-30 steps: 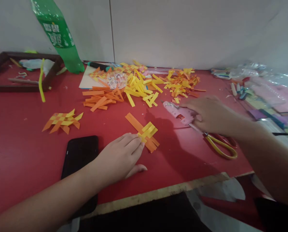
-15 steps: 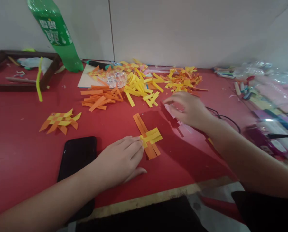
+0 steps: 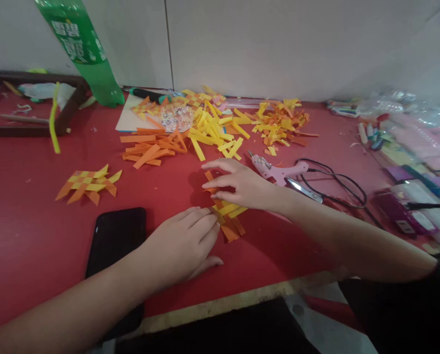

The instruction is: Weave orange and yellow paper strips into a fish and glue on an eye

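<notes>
A small weave of orange and yellow paper strips point(image 3: 230, 220) lies on the red table point(image 3: 28, 231) near the front edge. My left hand point(image 3: 183, 243) lies flat with its fingertips pressing the weave's left end, fingers stretched out. My right hand point(image 3: 242, 186) reaches over the weave's upper part, fingers spread and touching the orange strips; nothing is gripped in it. A pink glue gun point(image 3: 278, 171) lies just right of my right hand.
Piles of loose orange strips point(image 3: 151, 147) and yellow strips point(image 3: 214, 132) lie behind. A finished woven piece point(image 3: 89, 183) sits at left, a black phone point(image 3: 116, 241) by my left forearm, a green bottle point(image 3: 81, 49) at the back, scissors point(image 3: 304, 189) and a cord at right.
My right hand has come away from the glue gun and scissors at right and moved left onto the paper weave. My left hand has stayed put on the weave.
</notes>
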The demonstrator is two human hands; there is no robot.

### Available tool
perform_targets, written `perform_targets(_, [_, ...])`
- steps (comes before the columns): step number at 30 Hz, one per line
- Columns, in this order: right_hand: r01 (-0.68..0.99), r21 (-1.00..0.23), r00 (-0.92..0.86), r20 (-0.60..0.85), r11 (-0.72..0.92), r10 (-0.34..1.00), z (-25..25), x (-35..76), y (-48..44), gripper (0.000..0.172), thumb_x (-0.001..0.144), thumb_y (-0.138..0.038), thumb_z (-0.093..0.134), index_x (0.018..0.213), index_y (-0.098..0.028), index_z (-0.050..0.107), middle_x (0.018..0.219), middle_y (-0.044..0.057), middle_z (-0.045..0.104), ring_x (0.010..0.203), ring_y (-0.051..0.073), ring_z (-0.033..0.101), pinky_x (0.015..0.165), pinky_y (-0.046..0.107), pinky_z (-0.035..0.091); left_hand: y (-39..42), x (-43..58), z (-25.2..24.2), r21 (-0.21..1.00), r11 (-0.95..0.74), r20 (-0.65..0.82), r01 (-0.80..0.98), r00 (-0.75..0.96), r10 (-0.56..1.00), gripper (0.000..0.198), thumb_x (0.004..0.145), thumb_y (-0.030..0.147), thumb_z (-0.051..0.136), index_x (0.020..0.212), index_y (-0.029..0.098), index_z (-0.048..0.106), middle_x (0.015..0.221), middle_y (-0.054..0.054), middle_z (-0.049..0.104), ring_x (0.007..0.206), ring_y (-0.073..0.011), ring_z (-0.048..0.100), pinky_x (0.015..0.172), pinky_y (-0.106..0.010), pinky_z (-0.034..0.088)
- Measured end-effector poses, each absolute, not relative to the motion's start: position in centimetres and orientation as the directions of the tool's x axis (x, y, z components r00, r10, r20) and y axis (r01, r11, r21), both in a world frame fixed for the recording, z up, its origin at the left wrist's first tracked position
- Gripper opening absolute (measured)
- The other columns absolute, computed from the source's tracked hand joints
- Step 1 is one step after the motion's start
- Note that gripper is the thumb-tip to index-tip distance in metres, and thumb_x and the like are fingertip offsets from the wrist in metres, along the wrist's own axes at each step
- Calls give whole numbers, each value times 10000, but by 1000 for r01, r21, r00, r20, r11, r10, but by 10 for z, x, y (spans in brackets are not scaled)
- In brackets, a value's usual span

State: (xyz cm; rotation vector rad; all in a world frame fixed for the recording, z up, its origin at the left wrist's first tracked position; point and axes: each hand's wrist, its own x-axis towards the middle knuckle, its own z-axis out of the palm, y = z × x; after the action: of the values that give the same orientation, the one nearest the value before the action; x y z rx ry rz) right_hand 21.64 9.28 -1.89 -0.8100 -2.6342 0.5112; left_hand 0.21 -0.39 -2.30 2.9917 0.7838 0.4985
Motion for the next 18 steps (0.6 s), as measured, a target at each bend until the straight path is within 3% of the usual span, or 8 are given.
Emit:
perform_targets(4, [485, -576, -701, 194, 658, 687, -8, 217, 76, 399, 861, -150, 657, 1257, -197, 647, 990, 37, 726, 954, 170, 673, 919, 330, 526, -3, 2, -21, 101, -876, 313, 471, 821, 477, 488, 841, 456, 713, 1076, 29, 701, 1070, -181, 735, 1010, -338, 695, 921, -455, 579])
perform_targets(7, [520, -632, -614, 191, 575, 766, -1, 220, 61, 546, 855, -142, 642, 1383, -208, 520, 918, 2, 736, 906, 150, 691, 893, 299, 530, -2, 1, -20, 116, -879, 322, 462, 820, 473, 477, 844, 460, 706, 1040, 25, 710, 1050, -188, 726, 1003, -344, 688, 910, -462, 582])
perform_targets(9, [546, -603, -592, 215, 582, 777, -1, 222, 53, 475, 867, -147, 629, 1333, -200, 550, 937, 12, 746, 900, 150, 697, 872, 299, 529, -1, 0, -20, 129, -880, 319, 458, 821, 474, 477, 840, 460, 708, 1033, 24, 710, 1049, -192, 719, 998, -352, 684, 897, -478, 585])
perform_targets(12, [518, -495, -646, 308, 697, 699, -7, 227, 46, 164, 907, -165, 591, 1041, -193, 682, 939, 33, 756, 897, 163, 702, 846, 320, 519, -1, -1, -21, 150, -880, 309, 452, 824, 476, 486, 836, 461, 710, 1043, 22, 704, 1061, -197, 709, 1002, -363, 676, 881, -492, 590])
perform_targets(14, [462, -428, -686, 383, 777, 619, -13, 230, 42, 143, 922, -155, 559, 923, -194, 697, 922, 37, 760, 919, 174, 704, 849, 338, 516, -1, -2, -22, 162, -878, 297, 450, 826, 479, 490, 839, 461, 705, 1053, 20, 698, 1072, -201, 702, 1013, -366, 670, 882, -491, 590])
perform_targets(18, [417, -339, -707, 463, 843, 535, -23, 236, 37, 162, 900, -130, 566, 975, -197, 693, 1006, 44, 768, 1002, 193, 699, 889, 373, 515, 0, 0, -23, 170, -871, 295, 461, 820, 491, 494, 847, 465, 694, 1067, 22, 680, 1088, -206, 691, 1012, -357, 666, 883, -483, 591])
